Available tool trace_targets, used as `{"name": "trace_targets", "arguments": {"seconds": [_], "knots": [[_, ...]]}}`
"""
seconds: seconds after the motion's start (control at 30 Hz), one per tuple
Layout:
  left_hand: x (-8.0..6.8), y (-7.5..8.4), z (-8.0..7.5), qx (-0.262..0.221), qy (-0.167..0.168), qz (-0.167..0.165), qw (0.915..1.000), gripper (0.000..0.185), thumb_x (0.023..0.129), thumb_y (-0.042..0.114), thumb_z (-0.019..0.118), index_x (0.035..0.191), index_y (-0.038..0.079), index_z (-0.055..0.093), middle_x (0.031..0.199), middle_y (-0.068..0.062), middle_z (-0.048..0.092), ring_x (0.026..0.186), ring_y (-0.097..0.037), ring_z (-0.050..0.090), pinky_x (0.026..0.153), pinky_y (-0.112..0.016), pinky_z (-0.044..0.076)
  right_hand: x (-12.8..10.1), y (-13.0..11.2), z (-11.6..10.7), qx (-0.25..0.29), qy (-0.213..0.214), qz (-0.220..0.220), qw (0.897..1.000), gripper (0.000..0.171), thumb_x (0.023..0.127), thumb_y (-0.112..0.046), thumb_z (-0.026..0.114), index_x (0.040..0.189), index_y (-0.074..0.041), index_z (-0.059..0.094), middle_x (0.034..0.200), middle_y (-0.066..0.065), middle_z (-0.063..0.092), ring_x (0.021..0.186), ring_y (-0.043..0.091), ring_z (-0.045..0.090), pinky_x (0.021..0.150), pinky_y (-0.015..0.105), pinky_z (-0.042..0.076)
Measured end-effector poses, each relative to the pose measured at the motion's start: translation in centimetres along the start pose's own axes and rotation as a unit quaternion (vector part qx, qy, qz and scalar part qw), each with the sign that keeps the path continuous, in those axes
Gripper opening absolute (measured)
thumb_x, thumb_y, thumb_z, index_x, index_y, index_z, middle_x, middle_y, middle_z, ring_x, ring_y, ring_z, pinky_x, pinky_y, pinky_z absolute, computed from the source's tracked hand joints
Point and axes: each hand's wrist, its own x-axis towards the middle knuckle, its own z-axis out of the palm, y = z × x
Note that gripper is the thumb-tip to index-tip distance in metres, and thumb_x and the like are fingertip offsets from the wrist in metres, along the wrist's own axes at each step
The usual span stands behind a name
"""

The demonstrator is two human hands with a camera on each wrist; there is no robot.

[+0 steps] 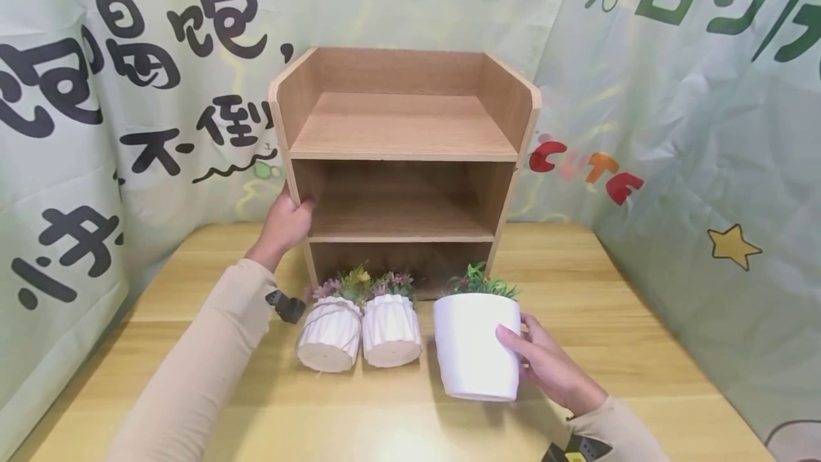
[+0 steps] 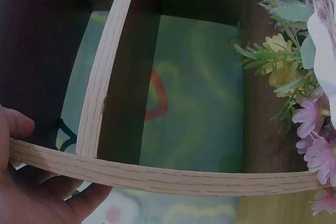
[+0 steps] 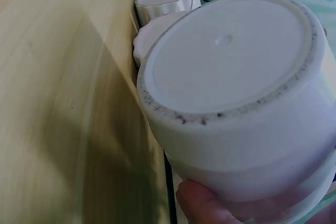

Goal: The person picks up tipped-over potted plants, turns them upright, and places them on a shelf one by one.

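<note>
White plant pot (image 1: 476,348), smooth, round and tapered, with green leaves at its top, is gripped at its side by the right hand (image 1: 551,366) on the wooden table (image 1: 641,348), in front of the wooden shelf unit (image 1: 400,155). Its flat, scuffed base (image 3: 231,51) is shown only by the right wrist view. The shelf's left panel is clasped by the left hand (image 1: 285,223). Two ribbed white pots (image 1: 359,334) lie alongside.

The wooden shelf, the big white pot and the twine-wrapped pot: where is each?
wooden shelf (image 1: 400,127): head view, top shelf board.
big white pot (image 1: 474,351): head view, front wall.
twine-wrapped pot (image 1: 330,337): head view, ribbed side.
</note>
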Motion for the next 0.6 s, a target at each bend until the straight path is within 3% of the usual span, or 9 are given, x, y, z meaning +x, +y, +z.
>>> {"name": "trace_targets", "arguments": {"seconds": [0.6], "knots": [[0.1,0.1,0.0,-0.004,-0.001,0.008,1.0000,0.055,0.098,0.010,0.045,0.148,-0.003,0.026,0.144,-0.031,0.039,0.134,-0.044,0.035,0.113,-0.051,0.023,-0.7,-1.4,0.0,-0.023,-0.028,-0.035,0.999,0.075,0.101,-0.027,0.049,0.145,0.006,-0.002,0.123,0.026,0.046,0.102,0.025,0.059,0.083,0.045,0.054]]}}
